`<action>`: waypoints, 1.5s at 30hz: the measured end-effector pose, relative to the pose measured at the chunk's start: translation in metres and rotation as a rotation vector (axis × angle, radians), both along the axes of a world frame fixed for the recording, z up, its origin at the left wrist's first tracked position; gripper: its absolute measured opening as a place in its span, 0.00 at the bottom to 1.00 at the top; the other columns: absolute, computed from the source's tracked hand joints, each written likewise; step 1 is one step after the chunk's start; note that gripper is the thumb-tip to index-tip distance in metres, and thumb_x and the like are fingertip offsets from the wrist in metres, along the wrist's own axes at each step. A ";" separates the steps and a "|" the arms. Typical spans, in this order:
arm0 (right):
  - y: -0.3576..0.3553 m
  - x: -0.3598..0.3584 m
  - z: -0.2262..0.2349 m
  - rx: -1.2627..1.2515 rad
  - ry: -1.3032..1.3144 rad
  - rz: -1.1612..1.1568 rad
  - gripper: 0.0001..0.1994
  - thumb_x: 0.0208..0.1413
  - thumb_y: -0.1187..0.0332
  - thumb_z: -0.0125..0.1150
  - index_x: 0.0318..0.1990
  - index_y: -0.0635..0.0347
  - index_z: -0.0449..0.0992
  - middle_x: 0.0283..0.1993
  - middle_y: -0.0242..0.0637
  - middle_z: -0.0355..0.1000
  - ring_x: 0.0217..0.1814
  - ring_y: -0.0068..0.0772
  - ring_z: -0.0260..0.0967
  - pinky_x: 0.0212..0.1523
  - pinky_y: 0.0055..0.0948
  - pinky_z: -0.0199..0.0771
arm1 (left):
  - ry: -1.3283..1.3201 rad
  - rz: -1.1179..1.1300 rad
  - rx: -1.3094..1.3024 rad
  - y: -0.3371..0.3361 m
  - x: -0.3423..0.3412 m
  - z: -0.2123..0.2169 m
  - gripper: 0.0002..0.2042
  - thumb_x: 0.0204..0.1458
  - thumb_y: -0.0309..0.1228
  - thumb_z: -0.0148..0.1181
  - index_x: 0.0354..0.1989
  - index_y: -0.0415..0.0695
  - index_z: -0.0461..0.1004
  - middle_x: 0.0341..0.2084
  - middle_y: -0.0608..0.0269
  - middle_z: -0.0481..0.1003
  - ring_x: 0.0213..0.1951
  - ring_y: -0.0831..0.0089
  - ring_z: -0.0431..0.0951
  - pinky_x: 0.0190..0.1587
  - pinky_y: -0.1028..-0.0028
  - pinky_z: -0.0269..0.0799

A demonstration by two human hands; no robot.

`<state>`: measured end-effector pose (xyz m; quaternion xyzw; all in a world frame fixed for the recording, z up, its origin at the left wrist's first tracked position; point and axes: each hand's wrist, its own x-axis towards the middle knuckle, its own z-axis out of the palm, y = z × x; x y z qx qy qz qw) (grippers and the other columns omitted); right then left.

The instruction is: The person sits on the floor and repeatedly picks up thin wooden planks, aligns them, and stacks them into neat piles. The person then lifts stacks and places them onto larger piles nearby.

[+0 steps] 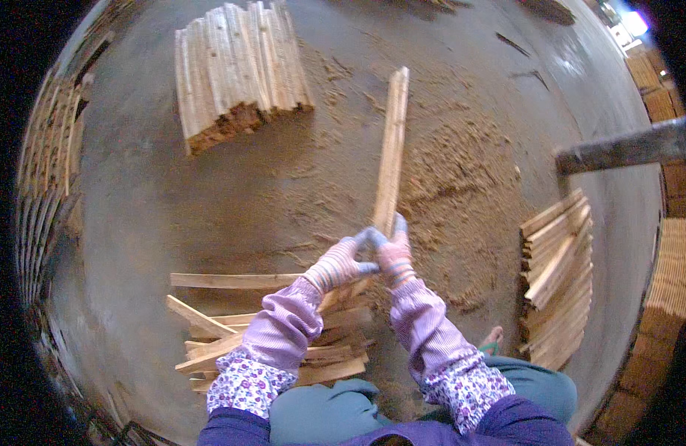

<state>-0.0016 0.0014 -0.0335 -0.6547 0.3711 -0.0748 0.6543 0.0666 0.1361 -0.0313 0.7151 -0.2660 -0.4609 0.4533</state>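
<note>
Both gloved hands, left hand and right hand, were closed together around the near end of a long wooden slat that slanted away over the sawdust-strewn floor. A firm, low grip would keep it steady above the loose slat pile.

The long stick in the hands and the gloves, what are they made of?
The long stick looks like raw, unpainted wood: pale tan, with grain lines running along it and a rough sawn face, like the stacked slats beyond. The left hand and right hand wear gloves that seem to be knitted fabric, with striped cuffs and bluish fingertips, perhaps a coating.
</note>
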 end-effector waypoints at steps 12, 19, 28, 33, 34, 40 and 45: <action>0.023 0.235 0.065 -0.251 -0.290 0.414 0.28 0.55 0.66 0.63 0.62 0.66 0.65 0.49 0.46 0.74 0.50 0.36 0.70 0.53 0.31 0.70 | -0.421 0.238 0.983 0.088 0.126 -0.017 0.74 0.20 0.72 0.71 0.74 0.65 0.25 0.73 0.44 0.21 0.72 0.39 0.19 0.67 0.33 0.23; 0.030 0.419 0.015 -0.637 -0.187 0.465 0.36 0.50 0.55 0.68 0.63 0.67 0.65 0.59 0.59 0.69 0.62 0.57 0.67 0.63 0.41 0.66 | -0.385 0.197 0.983 0.074 0.135 -0.006 0.69 0.26 0.71 0.69 0.75 0.65 0.29 0.73 0.45 0.22 0.72 0.38 0.22 0.67 0.32 0.26; 0.073 0.422 0.036 -0.724 0.260 0.718 0.44 0.54 0.39 0.60 0.71 0.57 0.56 0.71 0.52 0.56 0.73 0.51 0.55 0.71 0.42 0.57 | -0.358 0.226 0.967 0.090 0.134 -0.009 0.69 0.25 0.70 0.70 0.75 0.66 0.30 0.74 0.45 0.24 0.73 0.37 0.24 0.68 0.33 0.27; 0.054 0.406 0.047 -0.738 0.240 0.623 0.44 0.56 0.35 0.55 0.69 0.60 0.58 0.70 0.55 0.57 0.73 0.52 0.55 0.71 0.41 0.56 | -0.382 0.210 0.980 0.079 0.148 -0.004 0.68 0.26 0.69 0.71 0.75 0.66 0.30 0.74 0.44 0.25 0.73 0.37 0.24 0.68 0.34 0.27; 0.047 0.393 0.050 -0.744 0.216 0.639 0.44 0.56 0.33 0.52 0.69 0.62 0.59 0.69 0.55 0.58 0.73 0.52 0.54 0.72 0.40 0.54 | -0.385 0.214 0.982 0.077 0.149 -0.003 0.69 0.26 0.67 0.73 0.75 0.65 0.31 0.74 0.43 0.25 0.73 0.37 0.24 0.68 0.34 0.27; -0.034 0.305 0.025 -0.906 0.175 0.845 0.26 0.59 0.42 0.51 0.49 0.55 0.77 0.54 0.52 0.72 0.57 0.55 0.70 0.57 0.48 0.71 | -0.398 0.275 0.935 0.098 0.135 -0.052 0.71 0.24 0.63 0.76 0.75 0.62 0.30 0.73 0.40 0.27 0.72 0.35 0.26 0.68 0.34 0.28; -0.115 0.262 0.003 -0.913 0.547 0.984 0.26 0.63 0.47 0.50 0.59 0.56 0.70 0.55 0.52 0.71 0.61 0.53 0.67 0.60 0.47 0.68 | -0.605 0.325 0.997 0.173 0.271 -0.183 0.72 0.22 0.62 0.77 0.74 0.68 0.27 0.74 0.45 0.29 0.72 0.35 0.28 0.68 0.34 0.33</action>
